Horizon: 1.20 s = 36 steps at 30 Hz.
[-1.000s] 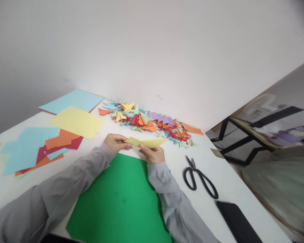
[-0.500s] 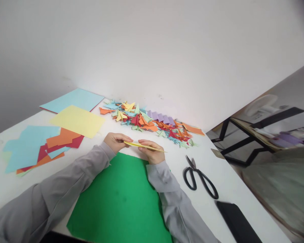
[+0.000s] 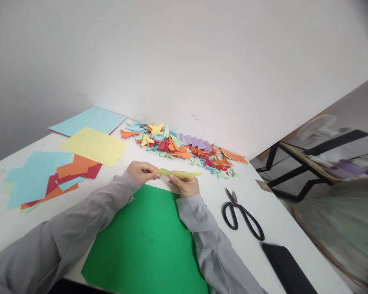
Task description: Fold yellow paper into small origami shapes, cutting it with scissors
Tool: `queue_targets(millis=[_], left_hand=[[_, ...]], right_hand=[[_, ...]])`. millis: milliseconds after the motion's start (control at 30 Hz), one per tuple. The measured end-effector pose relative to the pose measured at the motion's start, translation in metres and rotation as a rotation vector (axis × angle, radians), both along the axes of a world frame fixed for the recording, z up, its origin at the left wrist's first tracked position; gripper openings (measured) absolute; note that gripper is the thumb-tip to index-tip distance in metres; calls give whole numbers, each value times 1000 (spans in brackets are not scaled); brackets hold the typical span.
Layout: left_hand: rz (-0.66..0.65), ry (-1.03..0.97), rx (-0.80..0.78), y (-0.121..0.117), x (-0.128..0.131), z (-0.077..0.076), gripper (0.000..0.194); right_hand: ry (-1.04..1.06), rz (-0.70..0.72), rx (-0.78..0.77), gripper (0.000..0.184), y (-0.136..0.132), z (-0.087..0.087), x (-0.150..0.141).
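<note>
A narrow folded piece of yellow paper [image 3: 178,174] is held between my two hands, just above the far edge of a green sheet [image 3: 147,241]. My left hand [image 3: 142,172] pinches its left end between thumb and fingers. Closed on the paper's middle and right part is my right hand [image 3: 185,185], its thumb on the near side and most fingers hidden behind. Beyond the hands lies a heap of small folded paper planes [image 3: 168,145] in several colours.
Black-handled scissors [image 3: 239,212] lie right of my right arm, blades pointing away. Nearer is a flat black object [image 3: 288,265]. Loose coloured paper pieces [image 3: 39,175], a yellow sheet [image 3: 95,146] and blue sheets [image 3: 88,120] cover the left. A white wall [image 3: 184,61] stands behind the table.
The yellow paper was tilted edge-on half a second ago and now shows its flat side again. My right fingers have shifted, the thumb back on the near side. The hands stay in place.
</note>
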<state>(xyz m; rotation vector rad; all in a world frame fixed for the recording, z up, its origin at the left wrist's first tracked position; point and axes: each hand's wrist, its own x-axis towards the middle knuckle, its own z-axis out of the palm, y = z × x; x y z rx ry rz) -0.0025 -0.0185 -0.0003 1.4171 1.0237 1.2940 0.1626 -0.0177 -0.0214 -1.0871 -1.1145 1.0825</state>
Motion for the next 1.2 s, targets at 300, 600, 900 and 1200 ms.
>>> queue_targets(millis=[300,600,900,1200], left_hand=[[-30,-49,-75,-3,1,7,16],[14,-138,-207,-1,-1,11,43],[-222,-17,-192,-1,1,-3,42],[-139,-45,-352,-3,5,6,25]], right_hand=[[-74,-35,-65,22,-3,6,-1],[-35,-22,-107,28,-2,5,-1],[-21,113,-135,32,-6,3,-2],[-72,116,-163,31,-10,8,-4]])
